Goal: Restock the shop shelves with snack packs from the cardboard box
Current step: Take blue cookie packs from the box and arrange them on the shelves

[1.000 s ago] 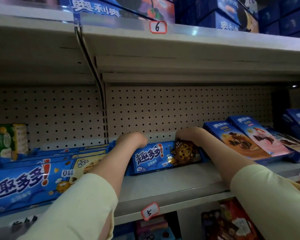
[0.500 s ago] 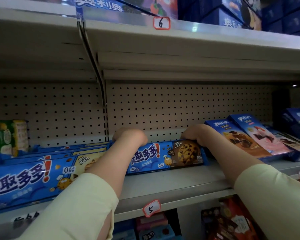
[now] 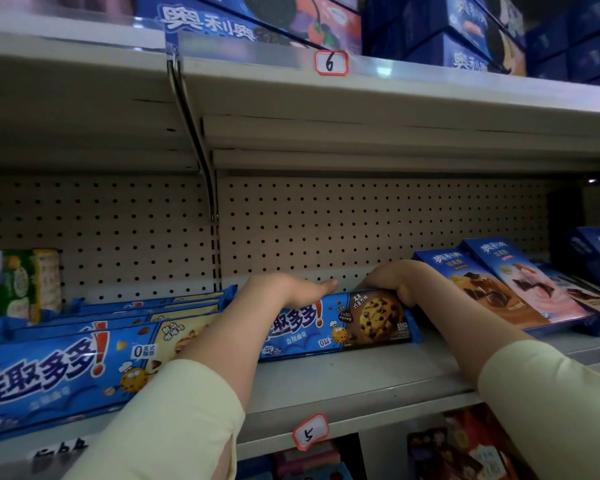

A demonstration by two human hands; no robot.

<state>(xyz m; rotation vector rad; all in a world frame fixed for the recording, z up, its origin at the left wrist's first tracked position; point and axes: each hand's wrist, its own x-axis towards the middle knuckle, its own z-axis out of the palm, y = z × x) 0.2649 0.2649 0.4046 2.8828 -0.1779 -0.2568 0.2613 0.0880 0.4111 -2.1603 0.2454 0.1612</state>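
long blue cookie pack with a chocolate-chip cookie printed at its right end [image 3: 340, 327]: on its long edge, tilted slightly back, on the grey metal shelf board with the red-bordered tag marked 5 [image 3: 343, 379], just ahead of the beige perforated back panel [image 3: 326, 223]. left hand [image 3: 284, 289]: laid over the pack's top edge near its left part, thumb straight and pointing right along that edge; remaining fingers hidden behind the pack, grip impossible to tell. right hand [image 3: 392, 280]: at the pack's upper right corner, thumb curled down over the front face beside the printed cookie, fingers wrapped over the top edge, gripping the pack. pale yellow sleeves [image 3: 174, 420]: covering both forearms up to just below the wrists.

to the left: row of matching long blue cookie packs [image 3: 59, 368], lying tilted, one behind another, nearest one at the shelf's front edge; further left, green and yellow snack packs [image 3: 21, 282], upright against the back panel. to the right: flat blue biscuit boxes with chocolate and pink pictures [image 3: 506, 289], leaning back side by side, the nearest just beside the right wrist. above: upper grey shelf with the tag marked 6 [image 3: 331, 63], carrying stacked dark blue sandwich-biscuit boxes [image 3: 465, 32]. below the shelf: dark red and blue packets [image 3: 465, 448], partly visible, detail unclear.
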